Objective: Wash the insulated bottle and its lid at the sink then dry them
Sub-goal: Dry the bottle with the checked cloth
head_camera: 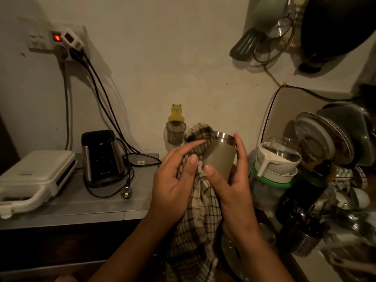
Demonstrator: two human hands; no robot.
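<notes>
The insulated bottle (220,154) is an olive-grey cylinder with a bare steel rim, held tilted with its mouth up and away from me. My right hand (234,186) grips its body, fingers wrapped around the far side and thumb on the near side. A beige checked cloth (200,212) hangs down between my hands, and its top end is stuffed into the bottle's mouth. My left hand (175,182) holds the cloth against the bottle's left side. I cannot pick out the lid.
A grey counter (97,206) at left carries a white sandwich maker (34,178), a black blender base (101,157) and loose cables. A crowded dish rack (325,169) with a cutlery holder (305,235) fills the right. Utensils and a dark pan (335,27) hang above it.
</notes>
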